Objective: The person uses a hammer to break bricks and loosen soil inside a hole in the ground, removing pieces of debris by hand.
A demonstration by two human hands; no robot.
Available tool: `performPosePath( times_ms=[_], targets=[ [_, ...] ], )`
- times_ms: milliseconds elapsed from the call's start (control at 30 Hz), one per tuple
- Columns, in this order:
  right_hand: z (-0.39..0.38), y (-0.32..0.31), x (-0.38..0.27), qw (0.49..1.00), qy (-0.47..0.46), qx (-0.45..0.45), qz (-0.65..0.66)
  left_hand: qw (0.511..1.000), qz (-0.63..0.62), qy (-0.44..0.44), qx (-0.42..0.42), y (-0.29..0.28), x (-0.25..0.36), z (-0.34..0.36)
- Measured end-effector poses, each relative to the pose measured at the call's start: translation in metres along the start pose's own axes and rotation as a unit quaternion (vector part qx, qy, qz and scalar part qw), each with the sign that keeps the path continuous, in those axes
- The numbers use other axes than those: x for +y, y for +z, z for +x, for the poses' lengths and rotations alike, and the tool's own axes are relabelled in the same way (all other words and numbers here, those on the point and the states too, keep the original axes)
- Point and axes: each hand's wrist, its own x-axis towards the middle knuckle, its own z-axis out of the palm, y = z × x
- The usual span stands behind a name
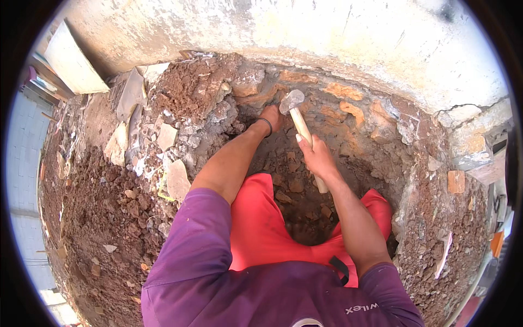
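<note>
Crouching down in a dirt pit here, we've got our right hand clenched around the pale wooden handle of a hammer, roughly at the handle's middle. The handle runs from about 5 o'clock up to 11 o'clock, and the grey metal head sits at the top end, right up against the rough wall of stone and orange brick at 12 o'clock.

Our left hand is stretched out just to the 9 o'clock side of the hammer head, pressed into the dug-out face of the wall. There's a dark band around that wrist. The fingers are tucked out of sight against the rubble, so we honestly can't tell if that hand is gripping something or just resting there.

Below the hands, at 6 o'clock, are our red shorts and purple shirt, with the dark hole between the knees. Loose reddish soil is heaped up at 8 o'clock, with flat broken slabs of pale stone scattered along the pit's edge around 9 to 10 o'clock. A pale concrete wall curves over the top at 12 o'clock, and more rubble piles up at 3 to 4 o'clock.
</note>
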Motion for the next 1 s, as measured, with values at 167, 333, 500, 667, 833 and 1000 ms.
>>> performPosePath(
  times_ms=[167, 333, 500, 667, 833, 1000],
  targets=[
    [-0.021, -0.023, -0.034, 0.988, -0.095, 0.054, 0.105, 0.998, -0.038, -0.037, -0.018, -0.007, 0.000, -0.006],
    [-0.027, -0.025, -0.044, 0.944, -0.227, 0.181, 0.159, 0.999, -0.045, -0.027, 0.006, -0.001, 0.019, 0.000],
    [0.009, 0.001, -0.006, 0.999, 0.024, -0.028, -0.006, 0.999, 0.023, -0.001, 0.045, 0.008, -0.011, -0.010],
    [-0.012, -0.007, -0.018, 0.983, -0.124, 0.133, 0.031, 0.998, -0.047, -0.027, -0.034, 0.008, -0.003, -0.002],
    [0.019, 0.003, 0.018, 1.000, 0.020, -0.021, -0.004, 0.999, 0.002, -0.016, -0.039, 0.010, -0.013, 0.003],
    [-0.056, -0.015, 0.023, 0.980, 0.115, -0.026, 0.159, 0.992, 0.021, -0.083, -0.094, 0.008, 0.019, 0.008]
  ],
)
